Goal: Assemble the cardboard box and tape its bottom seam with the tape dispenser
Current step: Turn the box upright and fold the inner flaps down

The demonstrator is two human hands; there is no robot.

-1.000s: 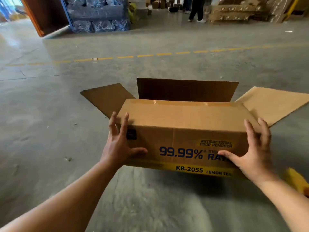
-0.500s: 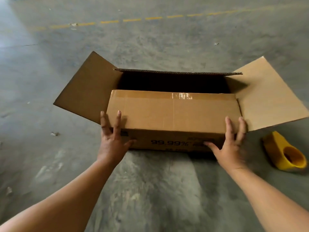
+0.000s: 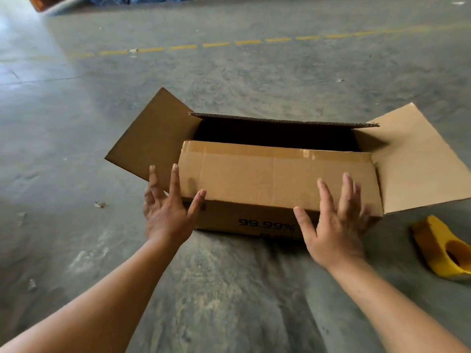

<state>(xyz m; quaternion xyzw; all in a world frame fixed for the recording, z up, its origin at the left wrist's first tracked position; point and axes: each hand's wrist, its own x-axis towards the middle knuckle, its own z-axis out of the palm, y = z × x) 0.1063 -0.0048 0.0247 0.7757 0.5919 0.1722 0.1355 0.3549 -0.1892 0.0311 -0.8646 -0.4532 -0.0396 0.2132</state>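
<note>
A brown cardboard box (image 3: 275,174) printed "99.99%" stands on the concrete floor with its top open. The near flap is folded inward and carries a strip of clear tape along its edge; the left and right flaps spread outward, and the far flap stands edge-on. My left hand (image 3: 168,212) is at the box's near left corner, fingers straight and spread, thumb on the near flap. With fingers straight, my right hand (image 3: 334,225) rests over the near right part of the flap and front wall. A yellow tape dispenser (image 3: 443,250) lies on the floor to the right.
Grey concrete floor (image 3: 229,289) surrounds the box. A dashed yellow line (image 3: 219,44) runs across the floor farther back. Small scraps of debris (image 3: 100,205) lie to the left. An orange-edged object (image 3: 40,3) and wrapped blue goods sit at the far top left.
The box went from held up in both hands to standing on the floor. Both hands have loosened and their fingers have spread at the near corners. The view has tipped downward.
</note>
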